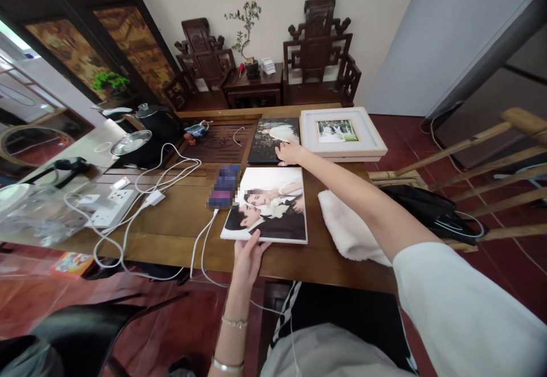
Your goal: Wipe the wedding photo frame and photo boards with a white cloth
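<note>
A large photo print [267,203] of a couple lies flat on the wooden table [179,223]. My left hand [248,257] grips its near edge, thumb on top. My right hand [289,152] reaches across to the print's far edge, fingers curled on that edge where it meets a dark photo print [273,138] lying behind. A white-framed photo [342,132] sits to the right of the dark print.
A folded white towel [348,226] lies right of the print. A phone [224,186], white cables [171,175] and a power strip [113,203] lie to the left, with a kettle [149,123] behind. Carved chairs [320,52] stand by the wall. A bamboo rack [470,160] is on the right.
</note>
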Demonstrator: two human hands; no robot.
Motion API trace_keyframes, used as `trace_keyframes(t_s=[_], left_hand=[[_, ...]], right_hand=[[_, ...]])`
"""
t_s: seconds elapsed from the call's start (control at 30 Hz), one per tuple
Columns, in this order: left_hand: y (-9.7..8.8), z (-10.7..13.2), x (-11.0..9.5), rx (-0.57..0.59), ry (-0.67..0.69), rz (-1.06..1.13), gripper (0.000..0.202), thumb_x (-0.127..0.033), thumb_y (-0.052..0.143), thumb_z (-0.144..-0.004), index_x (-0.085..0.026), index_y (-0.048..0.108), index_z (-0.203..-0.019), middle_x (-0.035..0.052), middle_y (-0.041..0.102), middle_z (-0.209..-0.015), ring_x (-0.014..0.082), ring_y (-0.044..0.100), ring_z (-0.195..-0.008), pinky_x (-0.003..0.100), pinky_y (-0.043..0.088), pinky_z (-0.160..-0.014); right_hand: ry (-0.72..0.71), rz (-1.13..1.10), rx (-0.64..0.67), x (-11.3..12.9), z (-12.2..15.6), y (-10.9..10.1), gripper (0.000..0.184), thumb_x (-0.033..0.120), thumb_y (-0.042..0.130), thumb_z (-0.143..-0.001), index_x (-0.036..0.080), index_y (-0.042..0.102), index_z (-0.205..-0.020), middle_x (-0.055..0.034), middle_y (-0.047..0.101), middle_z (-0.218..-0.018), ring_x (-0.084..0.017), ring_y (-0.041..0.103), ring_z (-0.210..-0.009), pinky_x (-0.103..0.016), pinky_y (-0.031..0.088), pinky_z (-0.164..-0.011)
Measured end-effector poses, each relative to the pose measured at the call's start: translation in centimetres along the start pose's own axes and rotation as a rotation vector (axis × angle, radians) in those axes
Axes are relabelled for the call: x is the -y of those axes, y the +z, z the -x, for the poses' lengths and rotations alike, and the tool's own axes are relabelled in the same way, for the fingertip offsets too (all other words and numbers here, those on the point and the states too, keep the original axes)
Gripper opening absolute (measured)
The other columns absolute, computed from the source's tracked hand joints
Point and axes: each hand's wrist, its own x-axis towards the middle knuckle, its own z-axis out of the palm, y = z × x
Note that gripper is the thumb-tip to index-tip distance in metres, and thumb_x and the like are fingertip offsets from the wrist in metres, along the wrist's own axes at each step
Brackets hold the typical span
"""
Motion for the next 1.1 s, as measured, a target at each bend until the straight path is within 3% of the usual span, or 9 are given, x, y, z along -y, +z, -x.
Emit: trace_keyframes(t_s=[0.17, 0.27, 0.47, 0.6, 0.8, 0.93, 1.1], left_hand=[[-0.1, -0.2, 0.0, -0.017, -0.013, -0.01, 0.042, -0.015, 0.081, -0.074, -0.019, 0.069, -0.114, 0.0093, 0.073, -0.117, 0.0265, 0.069, -0.11, 0.046, 0.056, -0.098], [-0.1, -0.2, 0.0, -0.033, -0.017, -0.022, 0.041, -0.015, 0.081, -0.073, -0.019, 0.069, -0.112, 0.0093, 0.074, -0.115, 0.0266, 0.07, -0.109, 0.046, 0.057, -0.097], [-0.2, -0.6, 0.1, -0.047, -0.026, -0.015, 0.043, -0.014, 0.081, -0.072, -0.019, 0.069, -0.113, 0.0088, 0.074, -0.113, 0.0273, 0.07, -0.108, 0.048, 0.056, -0.098], [-0.2, -1.0, 0.1, -0.036, -0.031, -0.011, 0.046, -0.014, 0.081, -0.073, -0.02, 0.068, -0.117, 0.0083, 0.075, -0.112, 0.0261, 0.071, -0.107, 0.047, 0.056, -0.098], [-0.1, -1.5, -0.1, -0.03, -0.015, -0.014, 0.041, -0.013, 0.081, -0.072, -0.019, 0.07, -0.111, 0.0083, 0.075, -0.112, 0.0245, 0.072, -0.1, 0.049, 0.056, -0.099], [0.4, -2.1, -0.3, -0.054, 0.0, -0.018, 0.044, -0.013, 0.081, -0.071, -0.019, 0.069, -0.113, 0.0097, 0.074, -0.115, 0.0288, 0.069, -0.111, 0.051, 0.053, -0.102], [2.0, -4.1, -0.9, -0.047, 0.014, -0.014, 0.044, -0.01, 0.079, -0.07, -0.019, 0.068, -0.112, 0.009, 0.074, -0.116, 0.0298, 0.064, -0.119, 0.052, 0.05, -0.105]], right_hand=[[-0.012, 0.028, 0.005, 0.8, 0.5, -0.9, 0.061, 0.031, 0.052, -0.09, -0.011, 0.045, -0.133, -0.0354, 0.059, -0.123, -0.039, 0.058, -0.115, -0.048, 0.039, -0.097], [0.008, 0.029, -0.018, 0.7, 0.7, -1.5, 0.059, 0.027, 0.049, -0.09, -0.014, 0.043, -0.133, -0.0376, 0.058, -0.123, -0.041, 0.057, -0.114, -0.05, 0.039, -0.096], [0.073, 0.005, -0.085, 0.5, 1.0, -2.2, 0.05, 0.009, 0.048, -0.084, -0.006, 0.047, -0.132, -0.0327, 0.062, -0.118, -0.038, 0.062, -0.106, -0.052, 0.045, -0.089], [0.127, 0.006, -0.186, 1.0, 1.5, -2.4, 0.053, -0.002, 0.036, -0.084, -0.009, 0.041, -0.136, -0.0354, 0.058, -0.122, -0.039, 0.058, -0.113, -0.05, 0.045, -0.088], [0.172, -0.086, -0.311, -0.3, 2.6, -4.9, 0.046, -0.003, 0.029, -0.086, 0.0, 0.049, -0.127, -0.0285, 0.062, -0.12, -0.033, 0.06, -0.106, -0.042, 0.044, -0.083], [0.221, -0.198, -0.408, -1.5, 4.2, -7.0, 0.042, 0.0, 0.031, -0.088, 0.006, 0.051, -0.124, -0.022, 0.065, -0.118, -0.032, 0.061, -0.104, -0.038, 0.041, -0.079], [0.222, -0.211, -0.496, -2.0, 6.8, -8.7, 0.042, 0.0, 0.035, -0.086, 0.008, 0.051, -0.124, -0.0201, 0.062, -0.125, -0.032, 0.058, -0.109, -0.037, 0.038, -0.081]])
